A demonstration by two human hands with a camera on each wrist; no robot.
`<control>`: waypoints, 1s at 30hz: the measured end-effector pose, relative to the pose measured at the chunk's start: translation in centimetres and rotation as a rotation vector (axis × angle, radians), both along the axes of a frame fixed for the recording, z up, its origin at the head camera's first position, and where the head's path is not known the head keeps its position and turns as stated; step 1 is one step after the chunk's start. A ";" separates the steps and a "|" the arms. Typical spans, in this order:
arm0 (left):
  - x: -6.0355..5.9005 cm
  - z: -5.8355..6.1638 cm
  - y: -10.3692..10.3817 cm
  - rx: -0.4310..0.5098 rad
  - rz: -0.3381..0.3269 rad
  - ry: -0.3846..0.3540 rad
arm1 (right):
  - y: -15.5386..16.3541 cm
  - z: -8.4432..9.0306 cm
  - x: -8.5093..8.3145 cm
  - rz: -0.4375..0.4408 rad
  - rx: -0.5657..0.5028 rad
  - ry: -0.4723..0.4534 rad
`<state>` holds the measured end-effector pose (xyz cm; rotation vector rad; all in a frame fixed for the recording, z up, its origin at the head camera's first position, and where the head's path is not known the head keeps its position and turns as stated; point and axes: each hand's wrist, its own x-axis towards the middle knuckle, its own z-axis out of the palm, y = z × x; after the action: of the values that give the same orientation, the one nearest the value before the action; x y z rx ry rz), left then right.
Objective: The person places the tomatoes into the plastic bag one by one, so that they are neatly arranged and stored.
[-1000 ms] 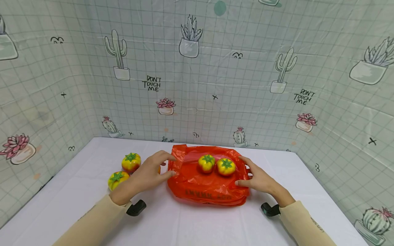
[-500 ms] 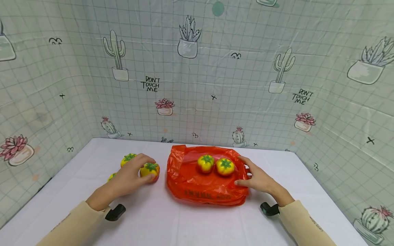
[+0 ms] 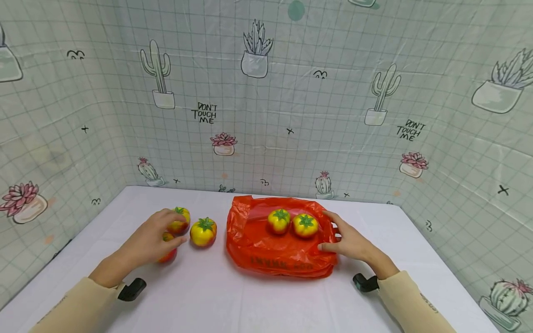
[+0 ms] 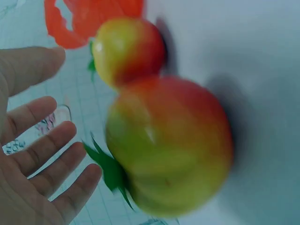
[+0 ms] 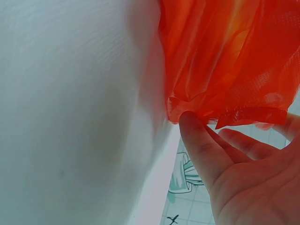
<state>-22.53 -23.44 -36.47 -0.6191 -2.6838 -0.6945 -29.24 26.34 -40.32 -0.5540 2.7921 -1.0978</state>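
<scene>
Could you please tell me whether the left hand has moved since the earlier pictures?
Yes: in the head view, the left hand has moved leftward, away from the red bag, which has stayed put.

Soft, even light fills the head view. Both wrist views are dimmer and bluish: the left blurs the nearer tomato [image 4: 171,145]; in the right, grey shadow spreads across the counter [image 5: 75,122].

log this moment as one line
left hand: near three loose fruits | right hand: touching red bag | in bag: two fruits
</scene>
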 end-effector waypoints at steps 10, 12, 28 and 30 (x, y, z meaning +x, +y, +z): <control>-0.1 -0.3 -1.9 -0.017 0.007 -0.058 | -0.2 0.1 0.1 0.005 -0.006 0.008; 0.0 -0.3 -2.1 -0.008 0.000 -0.074 | -0.1 0.1 0.1 0.004 -0.005 0.008; -0.3 -1.1 -4.5 -0.004 0.014 -0.220 | 0.0 0.1 0.0 0.002 -0.003 0.001; -0.3 -1.3 -4.7 0.003 0.010 -0.239 | 0.1 0.0 0.0 0.003 -0.001 0.000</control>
<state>-22.88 -28.16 -37.77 -0.5524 -2.9004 -0.8171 -29.23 26.39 -40.28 -0.5574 2.7897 -1.0993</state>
